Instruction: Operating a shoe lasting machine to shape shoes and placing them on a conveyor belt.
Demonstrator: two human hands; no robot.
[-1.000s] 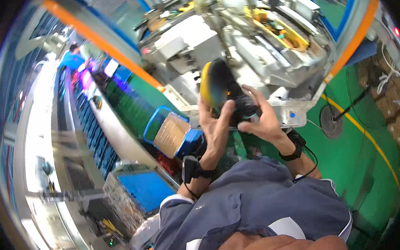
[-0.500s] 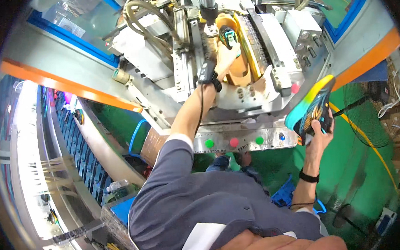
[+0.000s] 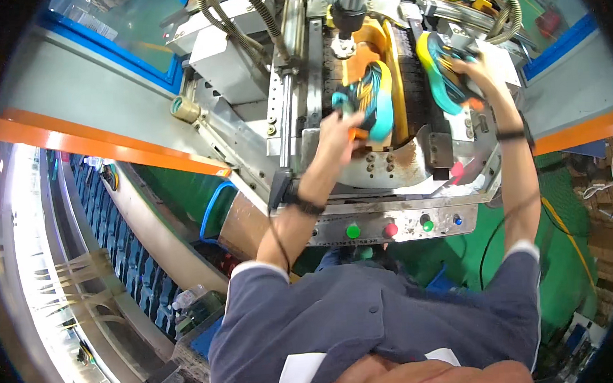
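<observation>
Teal and orange shoe point(image 3: 369, 98) is clamped in the left hand point(image 3: 336, 131) under the press head point(image 3: 344, 16), and the right hand point(image 3: 470, 68) grips a second shoe point(image 3: 442, 73) (beside the machine), so fingers might get pinched.

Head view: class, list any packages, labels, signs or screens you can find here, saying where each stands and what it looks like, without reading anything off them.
Cardboard boxes: stacked at the far right edge beside the green floor, brown, blocky.
Blue bin: left of the machine's button panel, blue rim with a brown board in it.
No screens or signs can be made out; any labels are too small to tell.
</observation>
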